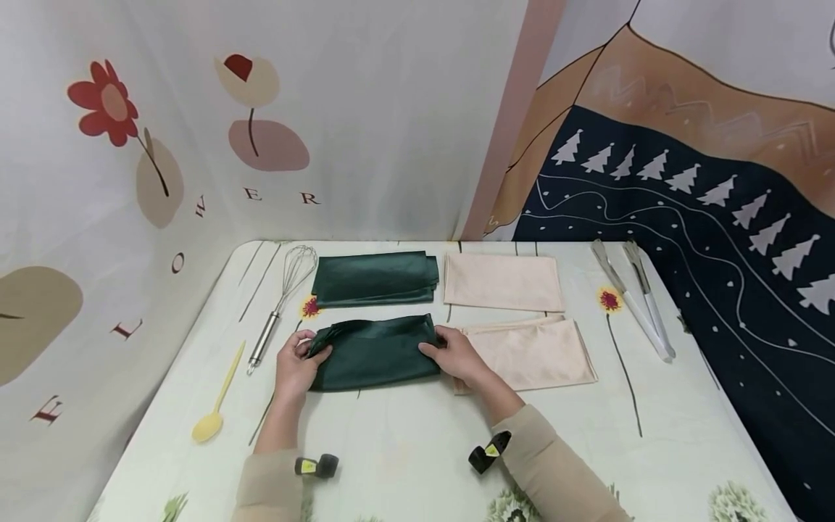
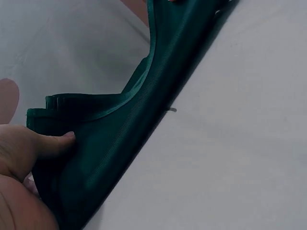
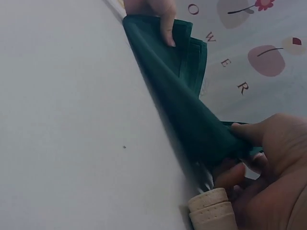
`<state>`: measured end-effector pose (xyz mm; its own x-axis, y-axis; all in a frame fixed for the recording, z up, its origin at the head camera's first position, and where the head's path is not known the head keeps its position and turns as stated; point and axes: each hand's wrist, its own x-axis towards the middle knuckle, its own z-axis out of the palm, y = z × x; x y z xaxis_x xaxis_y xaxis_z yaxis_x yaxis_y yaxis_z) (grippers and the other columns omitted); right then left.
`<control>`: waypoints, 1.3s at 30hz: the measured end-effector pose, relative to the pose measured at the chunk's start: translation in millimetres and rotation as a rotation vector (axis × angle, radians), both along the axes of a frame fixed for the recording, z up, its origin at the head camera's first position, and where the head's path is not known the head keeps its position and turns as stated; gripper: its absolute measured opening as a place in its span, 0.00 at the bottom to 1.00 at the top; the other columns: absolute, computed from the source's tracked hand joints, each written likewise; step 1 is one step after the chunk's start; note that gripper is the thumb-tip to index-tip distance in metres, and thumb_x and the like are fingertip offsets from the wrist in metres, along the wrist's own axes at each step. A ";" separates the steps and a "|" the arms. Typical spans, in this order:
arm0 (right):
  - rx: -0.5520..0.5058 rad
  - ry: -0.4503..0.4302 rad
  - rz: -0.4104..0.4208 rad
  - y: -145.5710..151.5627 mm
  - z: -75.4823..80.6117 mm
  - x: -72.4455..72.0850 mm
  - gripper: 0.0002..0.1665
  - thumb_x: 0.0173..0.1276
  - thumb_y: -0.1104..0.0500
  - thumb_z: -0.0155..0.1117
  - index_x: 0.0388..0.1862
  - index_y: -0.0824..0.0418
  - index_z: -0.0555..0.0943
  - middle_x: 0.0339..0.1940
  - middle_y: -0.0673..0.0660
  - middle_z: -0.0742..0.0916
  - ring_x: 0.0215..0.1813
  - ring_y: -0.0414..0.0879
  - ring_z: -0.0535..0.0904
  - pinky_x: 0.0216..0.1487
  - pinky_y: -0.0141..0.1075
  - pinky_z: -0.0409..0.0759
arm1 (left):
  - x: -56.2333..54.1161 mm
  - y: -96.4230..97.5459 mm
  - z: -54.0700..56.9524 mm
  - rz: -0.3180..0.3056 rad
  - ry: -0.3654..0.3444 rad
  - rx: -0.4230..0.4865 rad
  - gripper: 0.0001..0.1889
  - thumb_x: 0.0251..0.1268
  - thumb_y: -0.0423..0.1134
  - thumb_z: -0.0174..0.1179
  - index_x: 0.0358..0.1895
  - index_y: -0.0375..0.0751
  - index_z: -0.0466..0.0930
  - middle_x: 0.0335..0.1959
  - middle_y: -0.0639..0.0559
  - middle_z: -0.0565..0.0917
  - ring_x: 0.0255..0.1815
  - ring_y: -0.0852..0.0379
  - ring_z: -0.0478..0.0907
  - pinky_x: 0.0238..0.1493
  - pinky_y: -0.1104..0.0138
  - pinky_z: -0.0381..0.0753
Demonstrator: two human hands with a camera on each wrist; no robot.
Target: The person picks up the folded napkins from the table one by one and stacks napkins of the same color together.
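A folded dark green satin cloth (image 1: 375, 355) lies at the front of the table between both hands. My left hand (image 1: 298, 366) pinches its left end, thumb on top and fingers beneath. At the right end, my right hand (image 1: 459, 355) pinches the cloth between thumb and fingers. In the left wrist view, several layers of the green cloth (image 2: 115, 139) show along its raised, curved edge. The right wrist view has the right hand (image 3: 278, 158) with its thumb on the cloth (image 3: 177, 100) and fingers curled under.
Behind lies another folded green cloth (image 1: 375, 279). On the right are two folded pale pink cloths, a back one (image 1: 502, 281) and a front one (image 1: 535, 355) close to my right hand. A whisk (image 1: 267, 326) and yellow spoon (image 1: 212, 420) lie left; tongs (image 1: 636, 312) lie far right.
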<state>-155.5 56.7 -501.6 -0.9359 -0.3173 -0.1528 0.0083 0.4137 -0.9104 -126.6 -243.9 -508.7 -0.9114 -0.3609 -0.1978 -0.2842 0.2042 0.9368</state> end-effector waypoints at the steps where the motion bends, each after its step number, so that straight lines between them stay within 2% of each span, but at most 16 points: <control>1: -0.009 -0.005 -0.002 -0.7 0.4 0.7 0.10 0.76 0.55 0.63 0.47 0.60 0.82 0.36 0.53 0.83 0.38 0.45 0.76 0.43 0.39 0.75 | 0.3 -0.1 -0.6 0.005 0.005 0.015 0.18 0.66 0.28 0.67 0.54 0.39 0.71 0.35 0.57 0.83 0.38 0.67 0.75 0.37 0.76 0.73; 5: -0.069 -0.013 -0.018 -5.0 1.2 1.6 0.08 0.75 0.57 0.64 0.42 0.61 0.81 0.31 0.53 0.81 0.35 0.46 0.73 0.40 0.37 0.72 | 1.1 -0.1 -1.6 0.019 0.017 0.040 0.20 0.65 0.27 0.67 0.56 0.38 0.71 0.32 0.63 0.81 0.37 0.69 0.75 0.38 0.78 0.74; 9: -0.101 -0.025 -0.054 -8.3 1.9 1.7 0.07 0.73 0.58 0.67 0.41 0.61 0.81 0.31 0.53 0.81 0.34 0.45 0.73 0.39 0.36 0.72 | 1.1 -2.4 -2.2 0.034 0.013 0.073 0.27 0.64 0.26 0.67 0.66 0.39 0.71 0.33 0.69 0.82 0.39 0.72 0.77 0.41 0.81 0.75; 11: -0.115 -0.060 -0.082 -8.6 2.2 1.4 0.10 0.72 0.59 0.68 0.47 0.63 0.81 0.33 0.54 0.83 0.35 0.45 0.76 0.41 0.36 0.75 | 1.5 -4.4 -2.1 0.045 0.005 0.098 0.31 0.64 0.26 0.68 0.70 0.39 0.71 0.34 0.71 0.82 0.40 0.74 0.77 0.43 0.82 0.75; 14: -0.125 -0.120 -0.132 -8.1 2.8 1.2 0.25 0.70 0.58 0.70 0.62 0.65 0.76 0.41 0.56 0.86 0.40 0.46 0.82 0.48 0.40 0.80 | 3.8 -7.3 -1.0 0.062 -0.021 0.140 0.32 0.63 0.27 0.68 0.72 0.38 0.71 0.36 0.70 0.83 0.41 0.74 0.77 0.44 0.82 0.76; 16: -0.117 -0.142 -0.156 -7.4 3.3 0.8 0.33 0.69 0.56 0.72 0.68 0.66 0.72 0.43 0.57 0.88 0.44 0.46 0.83 0.53 0.43 0.81 | 5.4 -9.3 -0.1 0.061 -0.040 0.141 0.31 0.63 0.28 0.69 0.70 0.37 0.73 0.40 0.65 0.84 0.43 0.72 0.77 0.44 0.82 0.76; 19: -0.094 -0.155 -0.136 -5.8 2.9 -0.5 0.31 0.68 0.54 0.72 0.65 0.67 0.76 0.40 0.56 0.89 0.43 0.45 0.84 0.52 0.42 0.81 | 8.7 -12.1 1.8 0.010 -0.067 0.061 0.28 0.64 0.32 0.70 0.67 0.34 0.76 0.49 0.52 0.85 0.48 0.65 0.77 0.43 0.81 0.77; 22: -0.035 -0.151 -0.073 -3.2 1.7 -1.7 0.18 0.69 0.53 0.72 0.46 0.66 0.85 0.30 0.54 0.88 0.33 0.45 0.81 0.39 0.37 0.80 | 13.9 -16.6 3.8 -0.094 -0.091 -0.117 0.26 0.66 0.37 0.69 0.65 0.32 0.77 0.56 0.39 0.82 0.52 0.53 0.77 0.46 0.74 0.78; 25: 0.059 -0.108 -0.001 -0.1 0.7 -2.4 0.14 0.70 0.51 0.70 0.36 0.62 0.85 0.26 0.52 0.84 0.29 0.44 0.75 0.33 0.35 0.73 | 20.9 -23.0 5.2 -0.195 -0.108 -0.286 0.24 0.67 0.38 0.68 0.63 0.29 0.78 0.55 0.33 0.82 0.52 0.45 0.79 0.48 0.64 0.80; 27: 0.098 -0.066 0.053 1.7 1.8 -2.5 0.13 0.72 0.52 0.68 0.35 0.61 0.84 0.29 0.53 0.84 0.32 0.45 0.76 0.36 0.36 0.75 | 24.5 -26.9 5.8 -0.234 -0.106 -0.357 0.23 0.67 0.37 0.68 0.61 0.27 0.79 0.51 0.33 0.83 0.50 0.43 0.80 0.47 0.60 0.80; 30: 0.136 -0.013 0.130 5.4 6.4 -2.7 0.08 0.73 0.56 0.67 0.43 0.60 0.85 0.37 0.53 0.85 0.39 0.46 0.78 0.44 0.40 0.77 | 26.1 -29.4 6.9 -0.267 -0.085 -0.396 0.20 0.66 0.36 0.68 0.57 0.26 0.81 0.44 0.37 0.85 0.44 0.45 0.80 0.42 0.62 0.80; 32: 0.157 -0.001 0.173 8.3 10.3 -2.2 0.08 0.72 0.58 0.66 0.46 0.61 0.84 0.39 0.54 0.85 0.41 0.47 0.79 0.46 0.42 0.78 | 25.5 -29.6 6.9 -0.278 -0.072 -0.407 0.19 0.66 0.36 0.68 0.55 0.27 0.82 0.41 0.39 0.85 0.42 0.47 0.79 0.39 0.64 0.79; 36: 0.179 0.028 0.228 13.3 12.4 -1.8 0.09 0.71 0.62 0.67 0.49 0.61 0.84 0.37 0.53 0.85 0.38 0.46 0.78 0.43 0.41 0.78 | 25.4 -28.4 6.2 -0.270 -0.066 -0.402 0.16 0.67 0.36 0.67 0.53 0.28 0.83 0.40 0.40 0.85 0.40 0.49 0.79 0.37 0.67 0.78; 39: 0.163 0.063 0.230 15.7 10.3 -2.2 0.09 0.71 0.63 0.67 0.48 0.61 0.84 0.35 0.52 0.85 0.36 0.44 0.79 0.41 0.39 0.79 | 26.4 -27.5 4.9 -0.246 -0.068 -0.379 0.16 0.69 0.36 0.66 0.54 0.28 0.83 0.44 0.37 0.86 0.43 0.47 0.81 0.37 0.69 0.78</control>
<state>-157.7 72.4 -491.3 -0.8517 -0.4980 -0.1628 -0.1572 0.5393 -0.8273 -100.2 -271.4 -503.8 -0.9686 -0.1935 -0.1563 -0.2428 0.5983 0.7636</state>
